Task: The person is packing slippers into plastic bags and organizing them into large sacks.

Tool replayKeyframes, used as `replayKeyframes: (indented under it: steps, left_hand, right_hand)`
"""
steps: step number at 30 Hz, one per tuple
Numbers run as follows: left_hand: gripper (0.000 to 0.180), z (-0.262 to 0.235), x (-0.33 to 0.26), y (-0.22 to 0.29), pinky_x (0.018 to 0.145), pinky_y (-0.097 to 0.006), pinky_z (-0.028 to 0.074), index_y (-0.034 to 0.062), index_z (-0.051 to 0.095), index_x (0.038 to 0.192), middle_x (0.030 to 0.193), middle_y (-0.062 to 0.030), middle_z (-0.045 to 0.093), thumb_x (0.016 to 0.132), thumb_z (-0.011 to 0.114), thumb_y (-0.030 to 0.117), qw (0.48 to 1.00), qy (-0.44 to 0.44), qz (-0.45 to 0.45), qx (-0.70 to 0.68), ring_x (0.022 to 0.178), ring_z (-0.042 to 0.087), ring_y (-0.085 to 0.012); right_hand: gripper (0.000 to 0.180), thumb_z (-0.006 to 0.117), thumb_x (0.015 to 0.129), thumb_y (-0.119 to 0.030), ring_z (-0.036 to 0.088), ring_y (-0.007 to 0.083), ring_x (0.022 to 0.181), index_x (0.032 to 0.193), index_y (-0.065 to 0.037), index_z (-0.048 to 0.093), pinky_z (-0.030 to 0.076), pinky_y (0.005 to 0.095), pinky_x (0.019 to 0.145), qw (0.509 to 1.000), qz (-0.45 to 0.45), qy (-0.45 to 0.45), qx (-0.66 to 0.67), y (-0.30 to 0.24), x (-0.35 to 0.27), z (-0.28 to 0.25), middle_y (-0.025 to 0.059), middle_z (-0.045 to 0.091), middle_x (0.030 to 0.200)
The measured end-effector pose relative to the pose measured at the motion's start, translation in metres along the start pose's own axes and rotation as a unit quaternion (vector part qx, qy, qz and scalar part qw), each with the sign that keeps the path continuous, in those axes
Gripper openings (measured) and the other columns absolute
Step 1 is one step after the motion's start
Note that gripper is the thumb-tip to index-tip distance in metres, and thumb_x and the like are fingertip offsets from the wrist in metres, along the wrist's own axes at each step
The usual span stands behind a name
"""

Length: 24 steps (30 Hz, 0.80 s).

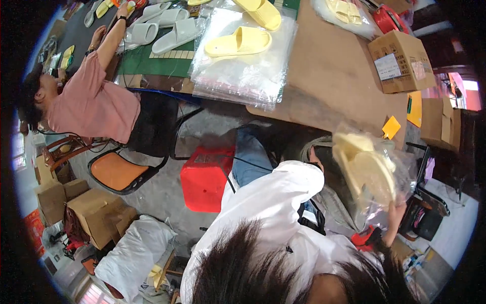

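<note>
Slippers [367,169], pale yellow and sealed in a clear plastic bag [400,172], sit at the right of the frame, just below the worktop [329,76] edge. The person's right hand [396,209] grips the bag's lower end, fingers clamped on the plastic. The left hand [315,158] shows at centre by a white sleeve [276,195]; whether its fingers are apart cannot be told. A red stool [205,177] stands lower left of it. At upper left, a co-worker in pink [88,104] reaches among grey slippers [167,28].
</note>
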<state>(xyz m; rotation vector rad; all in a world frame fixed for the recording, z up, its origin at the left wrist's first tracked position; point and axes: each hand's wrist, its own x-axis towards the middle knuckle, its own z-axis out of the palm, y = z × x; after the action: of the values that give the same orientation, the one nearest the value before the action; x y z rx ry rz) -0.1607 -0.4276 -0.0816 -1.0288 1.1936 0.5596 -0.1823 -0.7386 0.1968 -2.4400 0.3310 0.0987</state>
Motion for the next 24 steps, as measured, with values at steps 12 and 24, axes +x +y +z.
replayKeyframes:
  steps: [12, 24]
  left_hand:
    - [0.036, 0.025, -0.028, -0.003, 0.099, -0.056, 0.018, 0.015, 0.058, 0.109, 0.118, -0.0091, 0.049, 0.087, 0.045, 0.04, 0.894, 0.139, 0.02, -0.426, 0.113, 0.042, -0.0277]
    - [0.029, 0.028, -0.064, -0.004, 0.099, -0.06, 0.01, 0.01, 0.064, 0.1, 0.104, -0.0096, 0.061, 0.087, 0.041, 0.022, 0.814, 0.323, -0.004, -0.483, 0.111, 0.045, -0.0368]
  right_hand:
    - [0.039, 0.055, 0.064, -0.007, 0.048, 0.0338, 0.1, 0.104, -0.007, 0.052, 0.039, 0.044, 0.081, 0.918, -0.098, -0.136, -0.36, 0.033, 0.022, 0.179, 0.0164, 0.052, 0.105]
    - [0.064, 0.028, 0.085, -0.059, 0.039, 0.0301, 0.119, 0.124, -0.01, 0.044, 0.026, 0.046, 0.098, 0.838, 0.179, -0.492, -0.151, 0.035, -0.073, 0.297, 0.0128, 0.046, 0.126]
